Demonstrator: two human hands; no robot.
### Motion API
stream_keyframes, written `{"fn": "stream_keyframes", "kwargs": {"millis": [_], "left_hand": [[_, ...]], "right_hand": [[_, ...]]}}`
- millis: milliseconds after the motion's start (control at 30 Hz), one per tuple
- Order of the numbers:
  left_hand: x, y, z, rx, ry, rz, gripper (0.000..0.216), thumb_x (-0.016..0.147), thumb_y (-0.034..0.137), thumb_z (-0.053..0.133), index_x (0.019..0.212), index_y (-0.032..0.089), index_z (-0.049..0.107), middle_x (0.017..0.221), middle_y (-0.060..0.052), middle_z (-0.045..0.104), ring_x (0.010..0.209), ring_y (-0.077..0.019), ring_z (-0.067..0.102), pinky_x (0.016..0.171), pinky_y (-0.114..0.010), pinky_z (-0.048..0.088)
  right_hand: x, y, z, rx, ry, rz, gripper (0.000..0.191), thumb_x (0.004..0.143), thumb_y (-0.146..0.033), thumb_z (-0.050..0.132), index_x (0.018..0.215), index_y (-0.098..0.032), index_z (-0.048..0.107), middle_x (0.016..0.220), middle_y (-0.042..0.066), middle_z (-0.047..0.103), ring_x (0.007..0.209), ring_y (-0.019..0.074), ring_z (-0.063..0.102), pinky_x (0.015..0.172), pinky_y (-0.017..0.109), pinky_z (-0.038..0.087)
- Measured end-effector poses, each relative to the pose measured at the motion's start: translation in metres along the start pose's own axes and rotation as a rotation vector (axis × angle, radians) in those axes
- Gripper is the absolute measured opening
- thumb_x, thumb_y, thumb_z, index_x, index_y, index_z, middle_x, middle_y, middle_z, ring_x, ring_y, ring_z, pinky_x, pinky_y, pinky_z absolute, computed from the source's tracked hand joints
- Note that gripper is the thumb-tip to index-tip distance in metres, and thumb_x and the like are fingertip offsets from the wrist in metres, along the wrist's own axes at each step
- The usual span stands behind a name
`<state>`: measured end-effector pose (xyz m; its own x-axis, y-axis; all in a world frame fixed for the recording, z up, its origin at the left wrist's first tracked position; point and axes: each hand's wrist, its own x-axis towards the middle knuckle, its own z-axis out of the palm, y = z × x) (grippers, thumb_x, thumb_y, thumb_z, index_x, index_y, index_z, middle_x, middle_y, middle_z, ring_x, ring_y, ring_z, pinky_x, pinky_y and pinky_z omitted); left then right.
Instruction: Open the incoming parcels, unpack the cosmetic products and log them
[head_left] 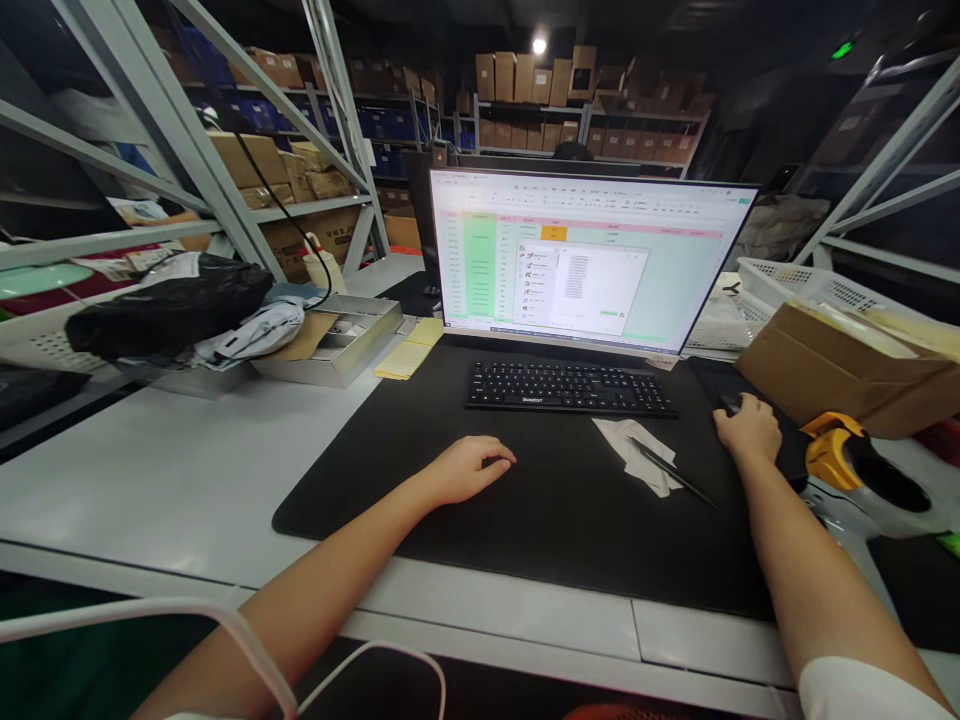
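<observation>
My left hand (pixel 471 468) rests on the black desk mat (pixel 390 490) in front of the keyboard (pixel 570 387), fingers curled loosely under with nothing in them. My right hand (pixel 745 427) lies over a black mouse (pixel 729 403) at the right of the keyboard, fingers closed on it. Between the hands lie a crumpled piece of white paper (pixel 637 452) and a black pen (pixel 675 474). A monitor (pixel 585 258) behind the keyboard shows a green spreadsheet with a white dialog window.
A yellow and black handheld scanner (pixel 862 465) lies right of my right hand, beside a cardboard box (pixel 840 375) and white baskets (pixel 802 285). At left are a metal tray (pixel 341 345), yellow notes (pixel 411 352) and a black bag (pixel 169 310). Metal shelving with cartons surrounds the desk.
</observation>
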<state>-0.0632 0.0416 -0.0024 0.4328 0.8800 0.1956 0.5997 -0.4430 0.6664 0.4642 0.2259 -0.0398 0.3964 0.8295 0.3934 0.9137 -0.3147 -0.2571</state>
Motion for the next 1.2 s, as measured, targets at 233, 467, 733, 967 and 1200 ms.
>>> {"fn": "stream_keyframes", "kwargs": {"millis": [233, 467, 733, 967, 1200], "left_hand": [[-0.0005, 0.0013, -0.0007, 0.007, 0.016, 0.022, 0.023, 0.100, 0.030, 0.059, 0.106, 0.021, 0.078, 0.108, -0.007, 0.078, 0.100, -0.0210, 0.073, 0.094, -0.033, 0.055], [0.0000, 0.0007, 0.0006, 0.016, 0.012, 0.003, 0.022, 0.099, 0.029, 0.059, 0.107, 0.021, 0.079, 0.108, -0.006, 0.078, 0.100, -0.0210, 0.073, 0.094, -0.033, 0.055], [0.0004, 0.0004, 0.0007, 0.034, 0.011, 0.012, 0.022, 0.099, 0.029, 0.059, 0.106, 0.021, 0.079, 0.106, -0.006, 0.078, 0.096, -0.0201, 0.073, 0.092, -0.032, 0.056], [0.0005, -0.0003, 0.0011, 0.036, 0.006, 0.018, 0.023, 0.099, 0.030, 0.059, 0.106, 0.022, 0.079, 0.105, -0.005, 0.078, 0.096, -0.0200, 0.073, 0.091, -0.030, 0.056], [0.0016, -0.0003, 0.0006, 0.028, -0.014, -0.003, 0.027, 0.100, 0.034, 0.056, 0.107, 0.022, 0.079, 0.106, -0.006, 0.078, 0.100, -0.0215, 0.073, 0.093, -0.033, 0.054]], "right_hand": [[-0.0008, 0.0002, -0.0016, 0.019, -0.037, -0.028, 0.058, 0.102, -0.040, 0.052, 0.153, -0.012, 0.055, 0.149, 0.024, 0.051, 0.128, 0.0423, 0.057, 0.104, 0.052, 0.049], [-0.0009, 0.0000, 0.0000, 0.022, -0.038, -0.023, 0.053, 0.102, -0.040, 0.051, 0.147, -0.014, 0.062, 0.151, 0.023, 0.050, 0.128, 0.0418, 0.056, 0.106, 0.052, 0.048], [-0.0030, -0.0006, 0.0002, 0.021, -0.003, -0.014, 0.057, 0.101, -0.038, 0.052, 0.152, -0.014, 0.058, 0.149, 0.023, 0.052, 0.125, 0.0396, 0.058, 0.102, 0.049, 0.049], [-0.0047, -0.0017, -0.0007, 0.009, 0.010, 0.015, 0.054, 0.100, -0.037, 0.050, 0.147, -0.016, 0.063, 0.148, 0.022, 0.052, 0.124, 0.0398, 0.058, 0.101, 0.049, 0.050], [-0.0048, -0.0046, -0.0041, -0.004, 0.003, 0.024, 0.056, 0.097, -0.040, 0.053, 0.145, -0.014, 0.064, 0.146, 0.021, 0.054, 0.122, 0.0388, 0.059, 0.100, 0.048, 0.051]]}}
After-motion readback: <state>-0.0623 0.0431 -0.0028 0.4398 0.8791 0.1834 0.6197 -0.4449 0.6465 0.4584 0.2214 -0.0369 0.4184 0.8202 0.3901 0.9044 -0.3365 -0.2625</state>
